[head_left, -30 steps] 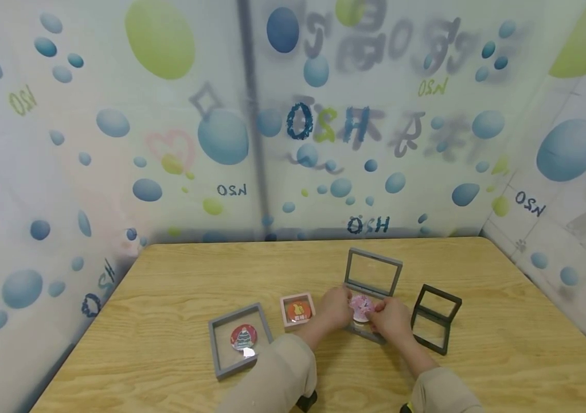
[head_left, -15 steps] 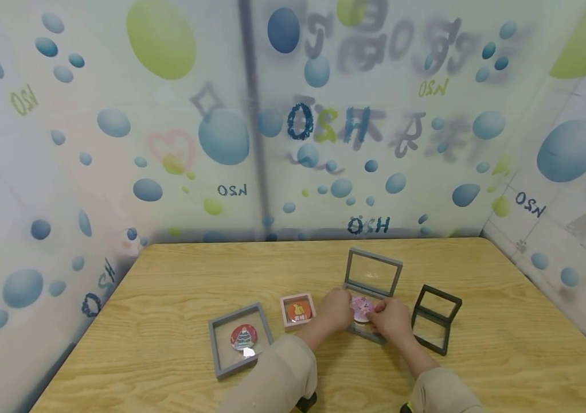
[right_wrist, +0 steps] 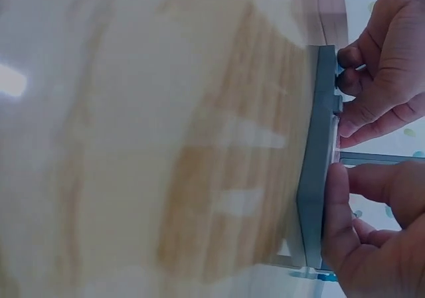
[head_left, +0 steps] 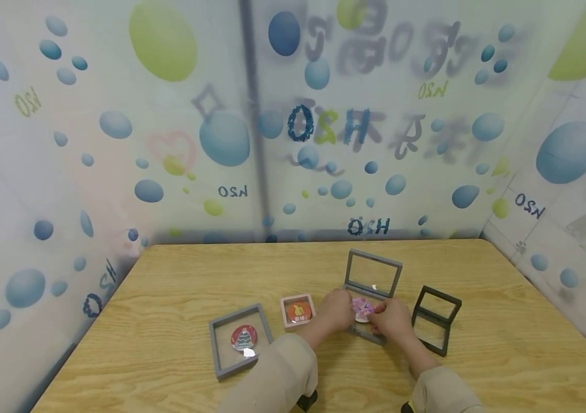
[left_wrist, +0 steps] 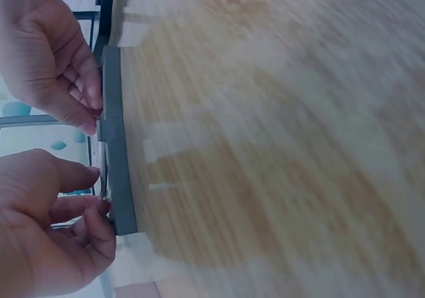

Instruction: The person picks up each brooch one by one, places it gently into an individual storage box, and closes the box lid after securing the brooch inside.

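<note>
A round pink badge with a colourful print (head_left: 362, 310) sits over the lower half of an opened grey display frame (head_left: 367, 334). My left hand (head_left: 336, 310) pinches its left edge, fingers curled in at the frame's left side. From the opposite side, my right hand (head_left: 393, 321) holds the badge between thumb and fingers. The frame's upper half (head_left: 398, 278) stands raised behind both hands, with clear film in it. In the left wrist view, the left hand (left_wrist: 53, 222) is low and the right hand (left_wrist: 53, 66) above it, both along the grey frame edge (left_wrist: 118, 152).
A grey frame (head_left: 215, 350) with a red tree-print badge (head_left: 243, 338) lies left. Beside it is a small pink frame (head_left: 286, 322) with an orange badge (head_left: 299, 311). An opened black frame (head_left: 448, 332) stands right. The wooden table (head_left: 179, 275) meets a printed curtain (head_left: 169, 172) behind.
The badge has shifted and tilted very slightly between the fingers, and its print catches the light differently. Both hands and the frames stay almost where they were.
</note>
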Demonstrator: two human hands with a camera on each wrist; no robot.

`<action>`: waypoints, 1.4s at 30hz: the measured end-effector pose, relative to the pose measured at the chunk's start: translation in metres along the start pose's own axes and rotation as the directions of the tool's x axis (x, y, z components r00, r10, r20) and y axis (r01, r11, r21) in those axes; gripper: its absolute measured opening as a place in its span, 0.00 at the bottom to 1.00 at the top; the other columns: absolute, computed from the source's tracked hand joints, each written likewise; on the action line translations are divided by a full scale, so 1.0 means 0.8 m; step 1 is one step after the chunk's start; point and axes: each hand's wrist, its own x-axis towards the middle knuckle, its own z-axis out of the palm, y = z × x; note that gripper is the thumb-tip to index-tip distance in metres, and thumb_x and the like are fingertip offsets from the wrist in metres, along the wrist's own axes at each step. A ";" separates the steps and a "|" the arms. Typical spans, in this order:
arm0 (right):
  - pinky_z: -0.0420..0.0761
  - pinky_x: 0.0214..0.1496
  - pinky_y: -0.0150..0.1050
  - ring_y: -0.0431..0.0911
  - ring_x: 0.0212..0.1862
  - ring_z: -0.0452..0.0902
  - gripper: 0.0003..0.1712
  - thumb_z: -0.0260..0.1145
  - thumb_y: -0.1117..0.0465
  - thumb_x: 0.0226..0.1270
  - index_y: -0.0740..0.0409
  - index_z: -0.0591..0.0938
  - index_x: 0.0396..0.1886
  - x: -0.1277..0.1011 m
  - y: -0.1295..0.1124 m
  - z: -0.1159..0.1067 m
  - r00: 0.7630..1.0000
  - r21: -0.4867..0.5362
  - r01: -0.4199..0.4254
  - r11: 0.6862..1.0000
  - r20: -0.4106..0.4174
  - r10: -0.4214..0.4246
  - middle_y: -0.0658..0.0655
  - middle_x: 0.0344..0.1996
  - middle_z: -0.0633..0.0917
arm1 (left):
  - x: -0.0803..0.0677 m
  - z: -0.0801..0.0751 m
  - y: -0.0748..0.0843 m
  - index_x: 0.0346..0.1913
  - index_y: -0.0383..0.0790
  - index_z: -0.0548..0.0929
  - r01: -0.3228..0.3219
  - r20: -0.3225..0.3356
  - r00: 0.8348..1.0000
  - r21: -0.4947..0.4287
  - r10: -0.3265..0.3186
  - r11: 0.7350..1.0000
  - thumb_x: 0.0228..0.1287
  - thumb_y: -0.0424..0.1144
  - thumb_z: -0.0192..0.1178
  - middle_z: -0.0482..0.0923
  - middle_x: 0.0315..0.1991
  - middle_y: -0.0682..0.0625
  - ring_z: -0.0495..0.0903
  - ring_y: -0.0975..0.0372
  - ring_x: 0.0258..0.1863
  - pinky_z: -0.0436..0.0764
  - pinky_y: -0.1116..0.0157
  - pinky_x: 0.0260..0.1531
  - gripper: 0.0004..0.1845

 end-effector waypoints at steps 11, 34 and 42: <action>0.63 0.15 0.31 0.39 0.13 0.63 0.19 0.65 0.57 0.54 0.62 0.70 0.12 -0.006 0.002 -0.015 0.998 -0.174 0.066 0.982 -0.006 -0.069 0.49 0.08 0.70 | 0.004 -0.010 -0.004 0.29 0.28 0.77 -0.023 -0.004 1.000 -0.227 0.022 0.974 0.49 0.29 0.56 0.76 0.24 0.45 0.70 0.60 0.20 0.72 0.69 0.21 0.05; 0.72 0.13 0.32 0.43 0.09 0.71 0.54 0.77 0.55 0.38 0.86 0.55 0.52 -0.021 0.007 -0.015 0.979 -0.250 0.033 0.968 0.202 0.019 0.57 0.11 0.74 | 0.039 -0.049 -0.003 0.70 0.42 0.40 0.071 0.020 0.997 -0.510 -0.070 0.857 0.52 0.29 0.52 0.62 0.10 0.54 0.57 0.66 0.07 0.58 0.72 0.08 0.45; 0.72 0.13 0.32 0.43 0.09 0.72 0.49 0.77 0.58 0.38 0.85 0.58 0.49 -0.020 0.010 -0.015 0.979 -0.261 0.043 0.964 0.203 0.011 0.57 0.11 0.75 | 0.039 -0.059 0.003 0.70 0.44 0.46 0.041 0.025 0.999 -0.463 -0.033 0.886 0.51 0.28 0.52 0.60 0.10 0.55 0.56 0.66 0.08 0.58 0.72 0.10 0.43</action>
